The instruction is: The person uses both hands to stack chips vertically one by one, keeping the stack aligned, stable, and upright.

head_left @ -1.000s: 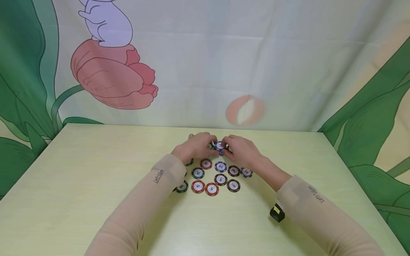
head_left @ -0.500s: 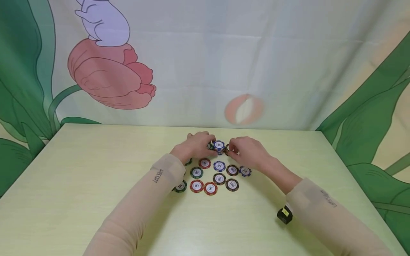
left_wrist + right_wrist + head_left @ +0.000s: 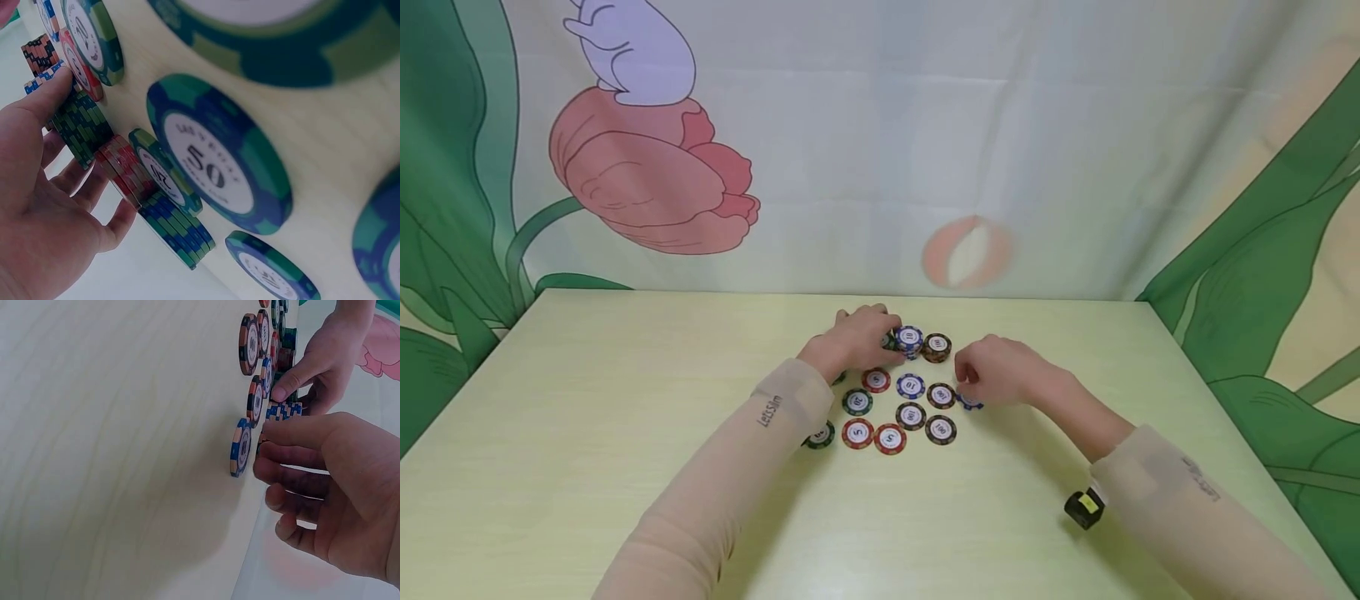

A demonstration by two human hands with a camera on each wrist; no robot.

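My left hand is at the back of the chip group, its thumb and fingers on either side of a stack of blue poker chips. In the left wrist view, the thumb lies against that blue stack, beside a stack of dark green chips. A stack of black-and-orange chips stands just right of the blue one. My right hand hovers to the right with loosely curled fingers and nothing visible in them. It partly covers a loose blue chip.
Several loose chips lie flat in front of the stacks, among them a red chip, a green chip and a black chip. A red stack and a green-and-blue stack continue the row. The pale table meets a printed curtain behind.
My right hand has drawn away from the blue stack, past the black-and-orange stack, to the right and nearer. The left hand has stayed at the blue stack. The view has shifted slightly.
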